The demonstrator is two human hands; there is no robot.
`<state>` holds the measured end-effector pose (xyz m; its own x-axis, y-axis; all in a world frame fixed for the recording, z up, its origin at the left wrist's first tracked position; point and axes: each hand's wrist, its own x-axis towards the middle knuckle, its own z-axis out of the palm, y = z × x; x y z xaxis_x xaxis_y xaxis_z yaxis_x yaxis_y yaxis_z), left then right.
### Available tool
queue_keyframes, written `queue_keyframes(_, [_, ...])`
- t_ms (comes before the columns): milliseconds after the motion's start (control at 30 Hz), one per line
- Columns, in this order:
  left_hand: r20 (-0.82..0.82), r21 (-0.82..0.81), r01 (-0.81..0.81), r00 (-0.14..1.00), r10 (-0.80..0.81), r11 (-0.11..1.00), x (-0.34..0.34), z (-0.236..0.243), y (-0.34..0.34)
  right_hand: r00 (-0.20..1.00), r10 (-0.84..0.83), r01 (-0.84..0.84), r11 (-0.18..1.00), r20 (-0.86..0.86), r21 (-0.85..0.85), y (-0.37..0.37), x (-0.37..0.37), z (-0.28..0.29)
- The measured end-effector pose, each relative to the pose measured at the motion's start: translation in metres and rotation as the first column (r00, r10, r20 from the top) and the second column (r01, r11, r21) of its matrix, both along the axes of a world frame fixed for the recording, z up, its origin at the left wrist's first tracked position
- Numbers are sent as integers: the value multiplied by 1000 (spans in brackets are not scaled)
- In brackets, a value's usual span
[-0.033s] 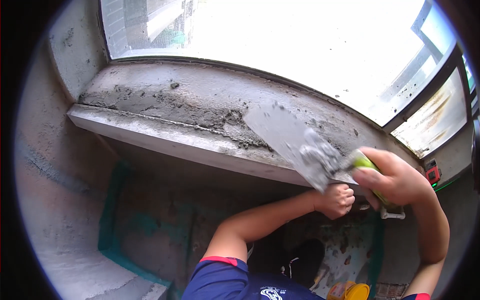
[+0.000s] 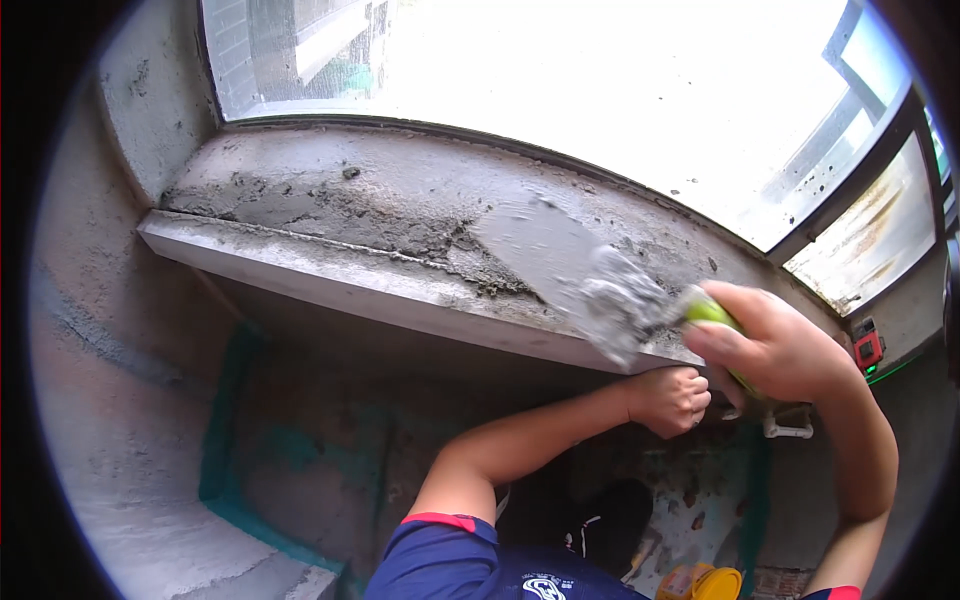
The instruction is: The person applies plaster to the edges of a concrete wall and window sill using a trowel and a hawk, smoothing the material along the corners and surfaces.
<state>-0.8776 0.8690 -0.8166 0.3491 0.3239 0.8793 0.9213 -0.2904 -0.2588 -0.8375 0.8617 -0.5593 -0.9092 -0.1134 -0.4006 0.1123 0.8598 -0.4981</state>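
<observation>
My right hand (image 2: 775, 335) is wrapped round the green handle of a trowel (image 2: 535, 245), whose broad grey blade lies low over the window ledge (image 2: 350, 240), angled toward the far left. A lump of wet grey mortar (image 2: 620, 295) sits on the blade near the handle; motion blurs it. My left hand (image 2: 670, 402) is curled into a fist against the ledge's front edge, just below the blade; whatever its fingers may hold is hidden. Rough dark mortar (image 2: 400, 225) runs along the ledge to the left of the blade.
A window (image 2: 560, 90) rises behind the ledge. To the right, a red and black device (image 2: 868, 348) with a green light sits by the wall, near a white pipe (image 2: 788, 428). A yellow bucket (image 2: 712, 582) stands on the floor below.
My right hand and the trowel have shifted slightly left and away from me, with the mortar still on the blade. My left fist has stayed in place.
</observation>
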Motion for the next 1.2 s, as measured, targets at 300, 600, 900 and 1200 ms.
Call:
queue_keyframes(300, [-8, -4, -33, 999, 33, 999, 1, 5, -7, 980, 117, -68, 956, -159, 286, 29, -23, -41])
queue_keyframes(600, [-16, -154, -63, 998, 61, 986, -3, 7, -7, 921, -388, 379, 910, 25, 170, 143, 95, -27])
queue_keyframes(900, [-9, -126, -110, 994, 109, 986, 3, 18, -3, 506, -860, 827, 504, -60, -247, 234, 236, -29])
queue_keyframes(1200, [16, -158, -119, 992, 123, 980, 11, 20, 0, 228, -973, 951, 228, -26, -210, 269, 256, -63])
